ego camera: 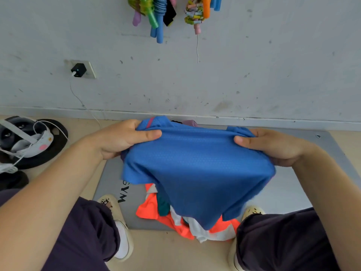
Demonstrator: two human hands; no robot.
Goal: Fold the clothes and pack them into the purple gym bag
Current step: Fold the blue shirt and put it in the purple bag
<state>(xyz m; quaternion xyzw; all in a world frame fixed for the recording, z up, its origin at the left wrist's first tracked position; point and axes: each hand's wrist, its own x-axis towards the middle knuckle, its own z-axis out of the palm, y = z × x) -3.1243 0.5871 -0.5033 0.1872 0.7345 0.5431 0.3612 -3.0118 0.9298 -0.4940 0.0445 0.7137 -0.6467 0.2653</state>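
A blue mesh garment [197,173] hangs in the air in front of me, stretched between both hands. My left hand [125,139] grips its upper left edge, thumb on top of the cloth. My right hand [273,145] grips the upper right edge the same way. Below it on the floor lies a heap of orange and white clothes [187,225] with a dark teal piece [163,204] among them. A small bit of purple [190,123], perhaps the gym bag, shows behind the garment's top edge; the rest is hidden.
A grey mat [109,182] printed with "GYM" covers the floor under the clothes, by the wall. A black weight plate [56,145] with a headset and white cable lies at the left. My feet in pale shoes [121,227] flank the heap. Jump ropes [158,14] hang above.
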